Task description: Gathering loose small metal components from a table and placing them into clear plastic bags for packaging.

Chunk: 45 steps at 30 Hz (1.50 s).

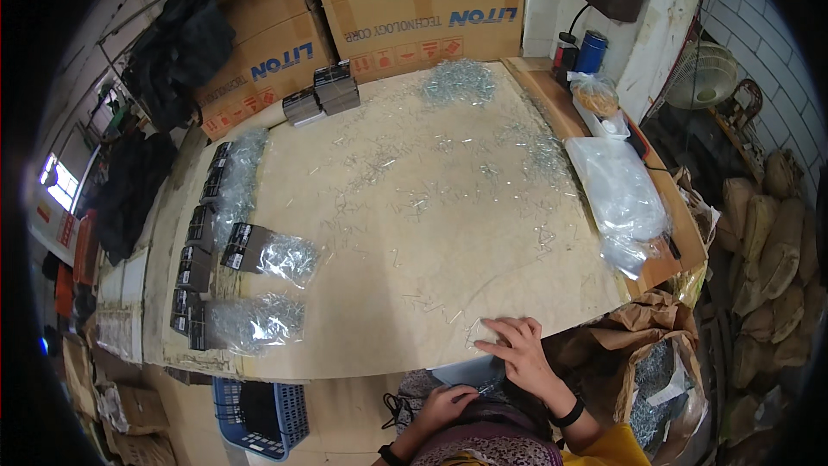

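Note:
My right hand (520,354) rests at the near edge of the tabletop, its fingers stretched out and spread apart. Its fingertips touch or nearly touch a few thin, shiny metal pieces (475,331). Lower down, close to my lap, my left hand (442,407) is closed with curled fingers; what it grips, if anything, is hidden. Just beyond it, under the table edge, part of a grey-blue surface (466,372) shows, with small glints near it. More thin metal pieces (373,174) lie scattered over the board, and a dense heap (461,83) sits at the far side.
Clear bags of metal pieces (259,324) and bundled dark cards (188,311) line the left edge. Cardboard boxes (423,9) stand behind. Flat clear plastic bags (614,190) lie on the right ledge. A blue basket (297,418) and an open paper sack (617,345) are below.

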Tool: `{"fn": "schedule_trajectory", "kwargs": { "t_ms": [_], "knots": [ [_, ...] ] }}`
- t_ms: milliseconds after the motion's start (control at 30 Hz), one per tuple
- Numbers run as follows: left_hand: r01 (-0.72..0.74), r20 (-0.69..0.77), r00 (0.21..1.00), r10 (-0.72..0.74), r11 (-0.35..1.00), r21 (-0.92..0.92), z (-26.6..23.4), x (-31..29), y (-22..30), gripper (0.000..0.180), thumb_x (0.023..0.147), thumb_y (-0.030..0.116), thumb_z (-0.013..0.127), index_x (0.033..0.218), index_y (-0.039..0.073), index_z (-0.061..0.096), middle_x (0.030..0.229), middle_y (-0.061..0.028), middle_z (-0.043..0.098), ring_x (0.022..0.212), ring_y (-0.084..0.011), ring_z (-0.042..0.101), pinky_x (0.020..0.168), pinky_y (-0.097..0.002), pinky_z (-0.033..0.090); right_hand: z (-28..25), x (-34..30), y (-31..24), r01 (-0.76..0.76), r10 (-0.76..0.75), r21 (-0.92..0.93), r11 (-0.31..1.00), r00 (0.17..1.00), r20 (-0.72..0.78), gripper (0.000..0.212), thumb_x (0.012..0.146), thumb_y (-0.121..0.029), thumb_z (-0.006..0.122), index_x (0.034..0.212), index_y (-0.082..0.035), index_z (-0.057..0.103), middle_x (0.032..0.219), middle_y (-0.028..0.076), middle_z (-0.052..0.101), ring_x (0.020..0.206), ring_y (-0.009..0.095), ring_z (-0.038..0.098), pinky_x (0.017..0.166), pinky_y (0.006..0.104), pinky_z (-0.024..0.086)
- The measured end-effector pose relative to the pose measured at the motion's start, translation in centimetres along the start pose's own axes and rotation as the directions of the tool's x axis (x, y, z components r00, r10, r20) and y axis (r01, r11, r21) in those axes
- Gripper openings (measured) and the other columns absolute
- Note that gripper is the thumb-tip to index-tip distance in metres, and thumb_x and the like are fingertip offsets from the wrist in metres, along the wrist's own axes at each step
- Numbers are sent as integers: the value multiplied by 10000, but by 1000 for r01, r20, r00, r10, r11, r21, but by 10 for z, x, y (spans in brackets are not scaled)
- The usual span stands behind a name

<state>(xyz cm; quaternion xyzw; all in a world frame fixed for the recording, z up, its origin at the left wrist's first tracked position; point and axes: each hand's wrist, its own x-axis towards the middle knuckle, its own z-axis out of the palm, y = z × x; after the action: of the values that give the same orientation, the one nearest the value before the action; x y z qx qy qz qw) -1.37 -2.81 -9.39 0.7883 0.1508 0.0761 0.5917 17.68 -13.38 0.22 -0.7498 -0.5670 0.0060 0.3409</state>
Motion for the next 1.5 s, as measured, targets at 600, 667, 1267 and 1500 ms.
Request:
{"fn": "schedule_trajectory", "kwargs": {
  "t_ms": [600,667,1267,1500],
  "knots": [
    [-23,44,999,21,999,34,-3,3,-2,122,864,121,701,949,32,697,897,-114,719,803,-242,712,735,-316,552,-33,85,28,123,-97,-118,985,974,205,454,732,-6,602,1186,-34,605,1358,113,524,1288,266,454,1110,459,286],
    [-26,56,998,24,999,45,-3,-1,-7,127,865,129,702,949,34,699,900,-112,720,810,-240,712,744,-315,552,-37,74,46,-113,152,-265,958,979,133,448,767,-47,608,1213,-15,583,1374,123,514,1315,278,433,1131,484,258],
    [-45,21,999,43,994,98,-2,0,-11,126,874,128,691,946,25,694,930,-113,717,865,-251,710,764,-318,547,-24,28,66,-158,165,-218,963,986,17,460,907,-217,604,1330,-55,521,1413,102,501,1378,295,378,1140,559,177],
    [-6,36,999,5,999,46,-3,1,-6,131,874,130,692,950,23,692,911,-121,717,835,-259,712,761,-325,548,-13,11,32,-225,237,-337,914,972,-6,529,903,-229,597,1361,6,475,1452,146,451,1422,332,297,1156,605,62]
  ]
}}
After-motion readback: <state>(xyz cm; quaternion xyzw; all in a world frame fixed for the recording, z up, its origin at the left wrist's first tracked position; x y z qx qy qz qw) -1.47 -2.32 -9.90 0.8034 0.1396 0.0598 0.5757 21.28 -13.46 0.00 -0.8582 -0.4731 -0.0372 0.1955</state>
